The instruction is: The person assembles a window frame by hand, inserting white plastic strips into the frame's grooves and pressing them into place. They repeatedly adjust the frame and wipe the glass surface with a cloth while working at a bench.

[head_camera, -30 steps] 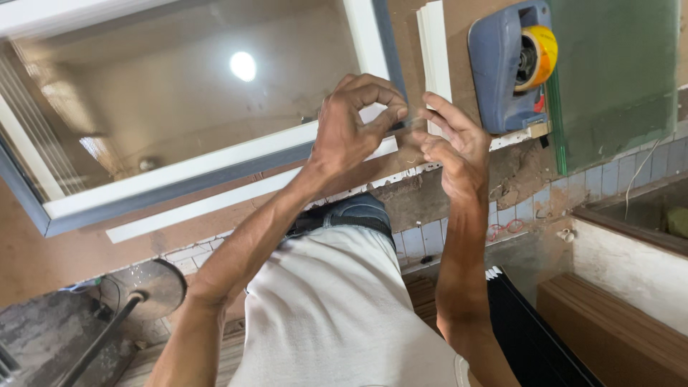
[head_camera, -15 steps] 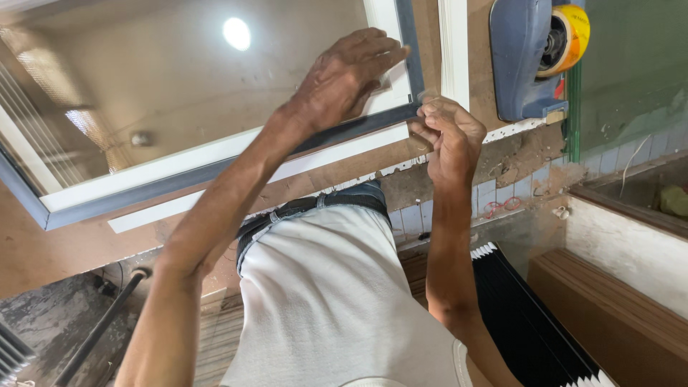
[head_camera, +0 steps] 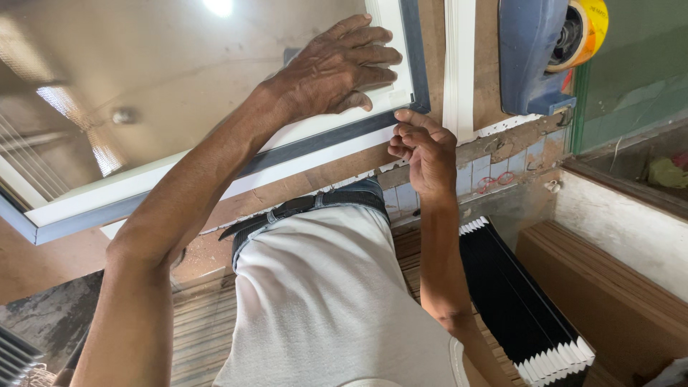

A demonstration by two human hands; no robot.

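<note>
View from the head, looking down over the person's white shirt (head_camera: 337, 301) and belt (head_camera: 301, 206) to a brown surface (head_camera: 43, 265).

Frame (head_camera: 215, 183): a glazed panel with a white inner border and a grey-blue outer strip (head_camera: 330, 140) lies flat on the surface, filling the picture from 9 to 12 o'clock; its near corner sits just right of centre.

Left hand (head_camera: 340, 64): laid palm-down on the glass and white border at that corner, fingers (head_camera: 373, 54) stretched flat and slightly apart, gripping nothing.

Right hand (head_camera: 423, 147): at 5 o'clock of the left hand, just outside the corner. Its fingers are curled together with the thumb, their tips pressed against the end of the grey-blue strip; whether they actually pinch the strip cannot be told.

White bar (head_camera: 459, 64): lies on the surface at 3 o'clock of the corner, near the frame but apart from it.

Blue tool (head_camera: 530, 57) with a yellow roll (head_camera: 588, 29): at 1 o'clock, beyond the bar.

Black pleated stack (head_camera: 523, 308) with white edges: stands on the floor at 4 o'clock, beside brown boards (head_camera: 609, 287).
</note>
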